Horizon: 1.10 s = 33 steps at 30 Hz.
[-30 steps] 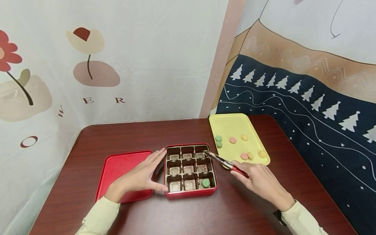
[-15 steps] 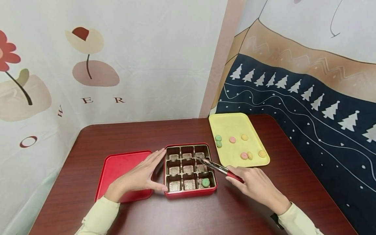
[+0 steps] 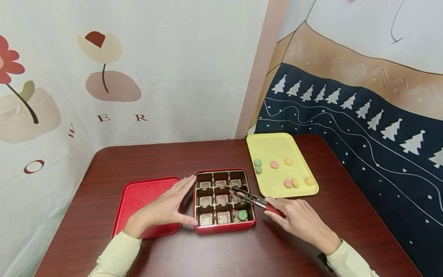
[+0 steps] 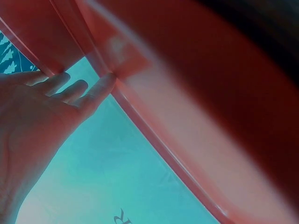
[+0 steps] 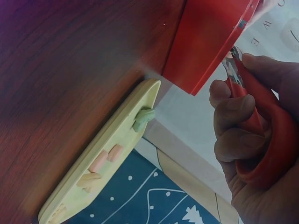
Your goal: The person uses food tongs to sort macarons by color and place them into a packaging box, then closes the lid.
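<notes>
My right hand point(image 3: 299, 217) grips a pair of tongs point(image 3: 256, 201) by their red handles point(image 5: 275, 140). The metal tips reach over the middle compartment of the right column in the red box point(image 3: 225, 229). Something small and pale orange shows by the tips in the right wrist view; I cannot tell whether they hold it. A green macaron point(image 3: 242, 215) lies in the front right compartment. My left hand point(image 3: 166, 207) touches the box's left side with straight fingers, thumb at the front corner. In the left wrist view, its fingertips point(image 4: 108, 81) meet the red wall.
A red lid point(image 3: 145, 194) lies left of the box, partly under my left forearm. Behind and to the right, a yellow tray point(image 3: 271, 144) bears several green, pink and yellow macarons, including a pink macaron point(image 3: 274, 164). Printed cloth walls point(image 3: 194, 77) border the wooden table point(image 3: 166, 157).
The tongs have moved from the back right compartment toward me, to the middle one of that column, and their arms look wider apart. My left hand stays on the box.
</notes>
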Tool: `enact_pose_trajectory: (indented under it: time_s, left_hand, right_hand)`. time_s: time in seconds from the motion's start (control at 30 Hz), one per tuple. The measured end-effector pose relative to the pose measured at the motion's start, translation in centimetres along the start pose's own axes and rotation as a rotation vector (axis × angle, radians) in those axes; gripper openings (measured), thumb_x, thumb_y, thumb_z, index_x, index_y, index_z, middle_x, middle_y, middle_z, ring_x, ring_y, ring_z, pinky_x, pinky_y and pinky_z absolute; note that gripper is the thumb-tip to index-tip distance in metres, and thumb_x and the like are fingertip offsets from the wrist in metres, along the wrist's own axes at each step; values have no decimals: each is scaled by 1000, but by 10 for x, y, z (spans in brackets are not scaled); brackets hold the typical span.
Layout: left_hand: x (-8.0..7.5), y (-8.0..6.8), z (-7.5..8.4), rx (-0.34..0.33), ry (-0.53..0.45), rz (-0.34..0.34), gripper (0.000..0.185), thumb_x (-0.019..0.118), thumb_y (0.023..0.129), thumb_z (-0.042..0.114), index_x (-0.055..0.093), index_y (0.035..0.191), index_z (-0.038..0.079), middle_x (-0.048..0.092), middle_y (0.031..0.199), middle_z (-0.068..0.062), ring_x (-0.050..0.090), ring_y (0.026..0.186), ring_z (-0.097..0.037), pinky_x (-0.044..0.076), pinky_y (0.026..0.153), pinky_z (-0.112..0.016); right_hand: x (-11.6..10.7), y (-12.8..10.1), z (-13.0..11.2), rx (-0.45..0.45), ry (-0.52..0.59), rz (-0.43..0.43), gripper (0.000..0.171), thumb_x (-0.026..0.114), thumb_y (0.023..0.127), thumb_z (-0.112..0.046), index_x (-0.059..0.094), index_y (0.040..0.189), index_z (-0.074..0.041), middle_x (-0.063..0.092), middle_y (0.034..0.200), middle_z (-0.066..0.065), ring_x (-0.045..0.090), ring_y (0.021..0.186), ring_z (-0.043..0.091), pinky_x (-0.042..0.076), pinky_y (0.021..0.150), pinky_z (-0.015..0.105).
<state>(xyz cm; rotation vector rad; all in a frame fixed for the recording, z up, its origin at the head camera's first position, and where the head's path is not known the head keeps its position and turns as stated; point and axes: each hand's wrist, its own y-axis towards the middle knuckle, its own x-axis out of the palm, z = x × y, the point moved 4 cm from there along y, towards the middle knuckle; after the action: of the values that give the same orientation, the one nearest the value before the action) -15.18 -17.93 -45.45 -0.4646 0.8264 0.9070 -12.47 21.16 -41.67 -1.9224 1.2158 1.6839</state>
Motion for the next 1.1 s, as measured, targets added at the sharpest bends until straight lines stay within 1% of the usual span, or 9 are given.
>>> enact_pose_trajectory:
  time_s: [0.23, 0.37, 0.47, 0.6, 0.7, 0.9, 1.0, 1.1]
  left_hand:
    - [1, -1, -1, -7, 5, -6, 134, 89, 83, 66, 13, 176, 9, 16, 181, -13, 16, 164, -44, 21, 127, -66]
    - [1, -1, -1, -4, 5, -5, 133, 90, 83, 65, 13, 176, 8, 17, 181, -14, 16, 164, -44, 21, 127, -66]
    - [1, 0, -1, 2, 4, -4, 133, 90, 83, 65, 13, 176, 7, 18, 180, -14, 17, 163, -44, 21, 127, -67]
    - [1, 0, -1, 1, 4, -4, 134, 90, 82, 66, 13, 176, 8, 19, 180, -14, 18, 163, -45, 22, 126, -68]
    - [1, 0, -1, -3, 4, -4, 134, 89, 82, 66, 13, 176, 8, 19, 180, -14, 18, 163, -45, 22, 126, -68]
    - [0, -1, -1, -10, -1, -9, 134, 89, 82, 67, 13, 176, 9, 19, 180, -15, 18, 163, -45, 21, 126, -68]
    - [1, -1, -2, -12, -1, -14, 134, 88, 83, 68, 12, 176, 9, 19, 180, -15, 17, 163, -45, 21, 126, -68]
    - [1, -1, -3, -17, -4, -17, 134, 88, 83, 68, 12, 176, 10, 18, 180, -14, 16, 163, -45, 21, 127, -68]
  right_hand:
    - [1, -1, 0, -21, -17, 16, 39, 89, 94, -28, 79, 129, -14, 72, 91, -11, 46, 65, 0, 43, 55, 21]
    - [0, -2, 3, -31, -27, 33, 43, 90, 93, -30, 77, 130, -13, 70, 88, -11, 46, 64, -1, 42, 53, 19]
    - [-3, 0, 8, -19, -30, 60, 47, 92, 91, -31, 77, 131, -12, 71, 89, -10, 48, 66, 0, 44, 55, 20]
    - [-9, 1, 16, -11, -47, 109, 51, 95, 87, -29, 78, 131, -12, 76, 95, -4, 52, 70, 4, 48, 58, 26]
    - [-11, 2, 22, -6, -57, 127, 51, 95, 86, -29, 78, 131, -12, 76, 94, -2, 52, 68, 5, 47, 56, 27]
    - [-11, 3, 34, 51, -70, 127, 49, 95, 87, -30, 78, 130, -13, 74, 89, 1, 47, 61, 6, 42, 51, 24]
    - [-11, 3, 39, 64, -89, 133, 48, 95, 87, -30, 78, 129, -13, 74, 91, 2, 50, 61, 8, 44, 51, 26]
    - [-11, 3, 45, 70, -102, 145, 48, 94, 87, -30, 78, 128, -11, 77, 99, 6, 57, 64, 12, 51, 53, 32]
